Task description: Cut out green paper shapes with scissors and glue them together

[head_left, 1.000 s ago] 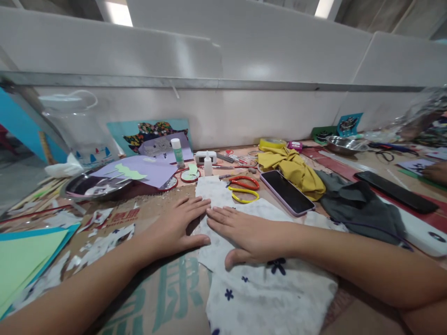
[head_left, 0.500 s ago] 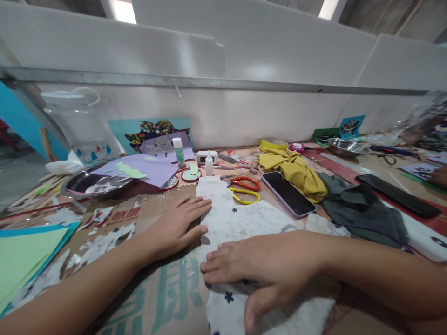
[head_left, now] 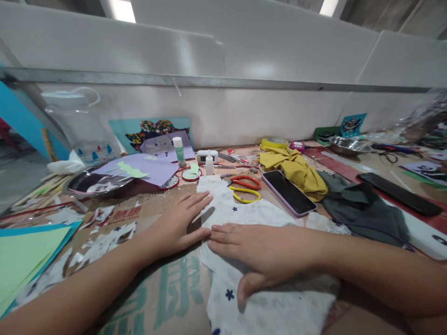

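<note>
A white fabric piece with dark blue flower prints lies spread on flattened cardboard. My left hand rests palm down at its left edge, fingers stretched onto the fabric. My right hand lies flat across the middle of the fabric, its thumb apart from the fingers. The right fingertips meet the tip of my left thumb. Neither hand holds anything. Just beyond, red and yellow scissor handles lie at the fabric's far end; the blades are not plainly visible.
A phone lies beside yellow cloth and dark grey cloth. A glue stick and a small white bottle stand ahead. Left are a metal bowl, coloured paper and fabric scraps.
My right hand has slid slightly away from me along the fabric, up to my left thumb. The left fingers have spread a little and shifted forward.
</note>
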Demonstrator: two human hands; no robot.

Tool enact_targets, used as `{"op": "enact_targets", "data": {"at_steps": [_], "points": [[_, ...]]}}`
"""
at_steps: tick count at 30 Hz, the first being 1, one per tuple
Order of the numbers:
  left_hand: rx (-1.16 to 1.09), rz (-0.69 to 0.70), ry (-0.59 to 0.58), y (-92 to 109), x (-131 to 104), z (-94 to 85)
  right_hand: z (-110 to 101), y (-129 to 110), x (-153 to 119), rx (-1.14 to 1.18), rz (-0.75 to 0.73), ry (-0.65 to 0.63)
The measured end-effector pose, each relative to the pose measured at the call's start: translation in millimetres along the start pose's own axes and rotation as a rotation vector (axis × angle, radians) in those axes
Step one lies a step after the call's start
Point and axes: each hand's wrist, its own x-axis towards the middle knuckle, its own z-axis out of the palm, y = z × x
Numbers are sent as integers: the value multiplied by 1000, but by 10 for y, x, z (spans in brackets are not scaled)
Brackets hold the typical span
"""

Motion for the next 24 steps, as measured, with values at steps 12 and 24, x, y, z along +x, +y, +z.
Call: {"op": "enact_targets", "data": {"at_steps": [12, 24], "points": [[88, -94, -85, -4, 51, 38, 10, -2, 10, -11, 3, 2], [18, 2, -102, 18, 35, 40, 0, 3, 12, -47, -14, -1]]}}
